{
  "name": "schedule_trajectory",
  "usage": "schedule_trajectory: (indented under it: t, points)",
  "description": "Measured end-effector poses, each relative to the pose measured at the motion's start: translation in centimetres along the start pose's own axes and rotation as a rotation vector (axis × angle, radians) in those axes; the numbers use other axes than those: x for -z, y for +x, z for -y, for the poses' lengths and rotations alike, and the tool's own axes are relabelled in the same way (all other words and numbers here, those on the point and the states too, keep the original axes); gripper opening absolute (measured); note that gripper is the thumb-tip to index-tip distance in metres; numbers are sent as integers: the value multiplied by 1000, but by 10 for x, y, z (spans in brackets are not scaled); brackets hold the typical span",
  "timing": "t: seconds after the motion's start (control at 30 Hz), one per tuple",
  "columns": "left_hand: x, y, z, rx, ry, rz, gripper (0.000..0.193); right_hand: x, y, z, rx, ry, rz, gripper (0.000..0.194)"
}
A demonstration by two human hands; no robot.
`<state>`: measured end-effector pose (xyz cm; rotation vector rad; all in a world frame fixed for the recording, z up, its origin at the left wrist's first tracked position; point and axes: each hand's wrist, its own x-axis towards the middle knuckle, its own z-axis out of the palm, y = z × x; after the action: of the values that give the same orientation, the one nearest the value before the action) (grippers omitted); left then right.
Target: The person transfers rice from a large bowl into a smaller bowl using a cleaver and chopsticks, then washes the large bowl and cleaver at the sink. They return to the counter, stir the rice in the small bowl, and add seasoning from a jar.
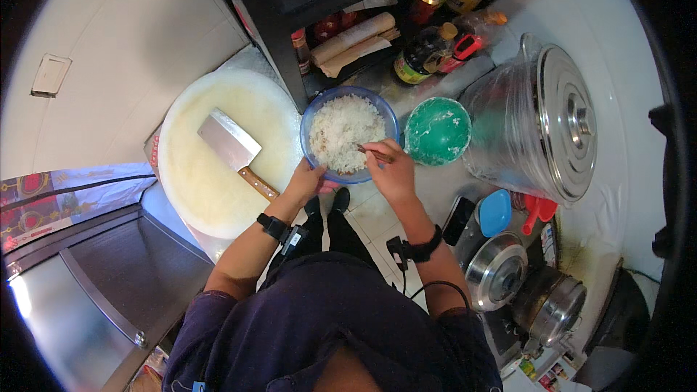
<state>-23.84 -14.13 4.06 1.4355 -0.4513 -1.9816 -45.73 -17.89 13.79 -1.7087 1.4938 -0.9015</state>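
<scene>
A blue translucent plastic bowl (393, 120) of white rice (346, 125) is in front of me. My left hand (309, 181) grips the bowl by its lower left rim, thumb on the rim and fingers beneath. In my right hand (393, 169) is a pair of brown chopsticks (375, 152), their tips at the rice near the bowl's right side. Some brownish bits show among the grains. Left of the bowl, a cleaver (231, 139) with a wooden handle lies flat on a thick round cutting board (218, 196).
Just right of the blue bowl sits a green bowl (438, 130) with white residue. Beyond it stands a lidded metal pot (566, 122) wrapped in plastic. Sauce bottles (425, 54) and a paper roll (354, 38) fill the shelf. A phone (458, 220) and a metal lid (496, 272) lie at right.
</scene>
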Motion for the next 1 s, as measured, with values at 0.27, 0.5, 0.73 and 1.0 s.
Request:
schedule_trajectory:
  t: [0.27, 0.5, 0.73, 1.0]
  points:
    - [3, -3, -14, 78, 65, 31, 42, 24, 10, 14, 25, 45, 8, 14]
    - [4, 0, -6, 86, 40, 8, 41, -4, 37, -23, 173, 128, -200, 16]
    - [-4, -9, -7, 52, -5, -14, 39, -36, -15, -40, 270, -29, -104, 18]
    - [-8, -9, -2, 143, -75, -6, 37, -17, -23, 10, 199, 75, -114, 23]
